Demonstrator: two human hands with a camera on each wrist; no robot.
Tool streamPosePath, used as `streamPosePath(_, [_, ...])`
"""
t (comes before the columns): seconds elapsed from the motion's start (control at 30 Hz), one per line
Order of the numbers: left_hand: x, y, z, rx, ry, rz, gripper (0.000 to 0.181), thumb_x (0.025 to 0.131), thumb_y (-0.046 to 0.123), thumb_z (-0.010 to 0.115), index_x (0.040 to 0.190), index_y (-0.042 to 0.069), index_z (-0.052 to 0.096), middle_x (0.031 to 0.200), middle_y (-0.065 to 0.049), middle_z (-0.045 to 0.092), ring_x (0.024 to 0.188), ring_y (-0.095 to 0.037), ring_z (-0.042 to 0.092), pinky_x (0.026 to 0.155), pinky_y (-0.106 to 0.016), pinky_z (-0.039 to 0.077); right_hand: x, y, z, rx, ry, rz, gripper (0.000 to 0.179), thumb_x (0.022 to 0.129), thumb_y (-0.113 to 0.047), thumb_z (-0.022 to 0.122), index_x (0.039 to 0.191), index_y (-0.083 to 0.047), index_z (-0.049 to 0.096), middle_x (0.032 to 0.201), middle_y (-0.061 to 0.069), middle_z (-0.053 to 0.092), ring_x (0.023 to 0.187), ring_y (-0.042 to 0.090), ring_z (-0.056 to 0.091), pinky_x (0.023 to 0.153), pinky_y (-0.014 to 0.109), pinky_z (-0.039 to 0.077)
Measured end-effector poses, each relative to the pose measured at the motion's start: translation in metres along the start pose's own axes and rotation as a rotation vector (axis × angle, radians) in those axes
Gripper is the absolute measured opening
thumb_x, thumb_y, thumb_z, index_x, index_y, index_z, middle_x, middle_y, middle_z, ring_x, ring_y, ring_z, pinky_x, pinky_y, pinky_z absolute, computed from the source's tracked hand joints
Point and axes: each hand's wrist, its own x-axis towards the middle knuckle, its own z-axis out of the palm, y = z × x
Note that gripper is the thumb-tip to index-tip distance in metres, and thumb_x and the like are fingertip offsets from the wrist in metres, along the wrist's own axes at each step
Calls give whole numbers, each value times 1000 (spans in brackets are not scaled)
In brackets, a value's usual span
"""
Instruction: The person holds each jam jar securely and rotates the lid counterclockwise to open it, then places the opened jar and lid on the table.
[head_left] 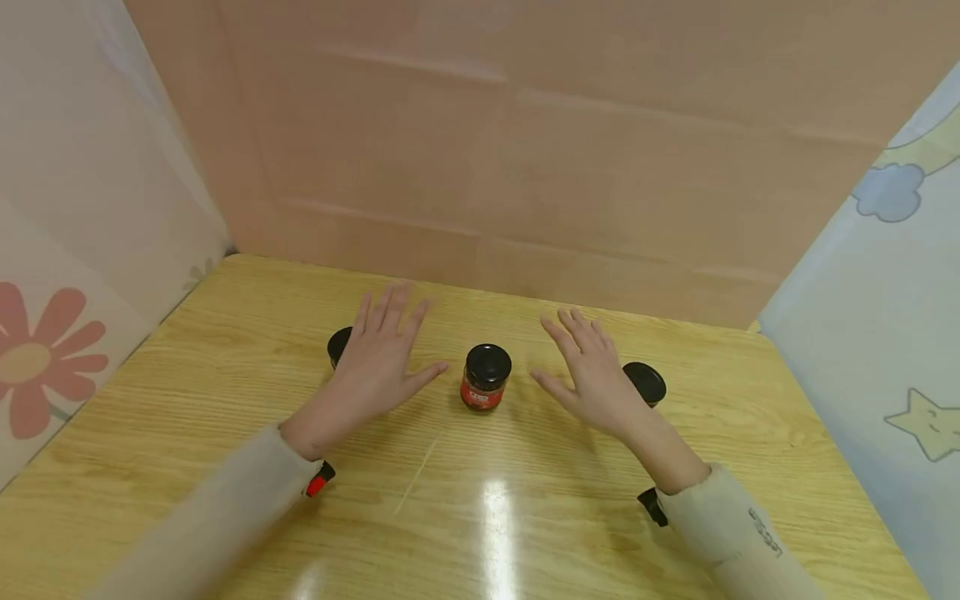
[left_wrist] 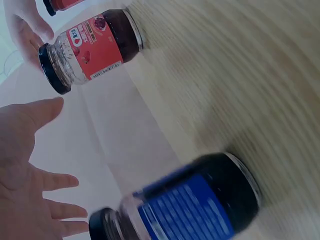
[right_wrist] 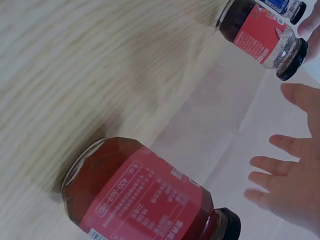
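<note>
Black-lidded and red-labelled, the middle jar stands upright on our wood-grained table, between our left hand and our right hand, touching neither. Our left grip is wide, thumb out and fingers spread, with nothing held; a blue-labelled jar stands near it. Our right grip is likewise loose and empty, its fingers slightly apart, near another red-labelled jar. Pale sleeves cover our forearms.

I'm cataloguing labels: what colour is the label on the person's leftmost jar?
The label is blue with pale print, clearest in the left wrist view.
</note>
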Motion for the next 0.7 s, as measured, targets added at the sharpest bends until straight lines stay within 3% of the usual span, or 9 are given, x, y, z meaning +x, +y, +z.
streamPosePath(0.13, [-6,-9,-2,-3,38,-6,86,86,54,63,147,2,34,155,-26,18,144,-42,14,117,-55,6,-2,-1,1,28,38,-40,63,92,-32,62,145,-7,39,151,22,32,143,39,23,109,62,22])
streamPosePath(0.33, [-13,-22,-4,-7,109,36,85,82,51,70,141,-3,40,149,-30,29,140,-45,24,115,-57,14,-8,-3,1,32,94,-71,57,91,-27,65,140,-5,46,147,21,40,138,39,34,107,59,31])
streamPosePath(0.5, [-18,-29,-3,-28,144,53,84,81,48,72,139,-6,43,146,-31,34,137,-45,30,114,-56,20,-12,-4,2,17,133,-103,53,90,-26,66,135,-3,50,141,22,46,129,38,45,101,55,41])
streamPosePath(0.7, [-24,-37,-2,-57,160,50,83,80,41,75,137,-9,41,142,-33,37,132,-47,35,110,-56,27,-15,-5,2,7,131,-113,51,90,-25,66,133,-3,52,139,22,47,127,37,48,96,52,46])
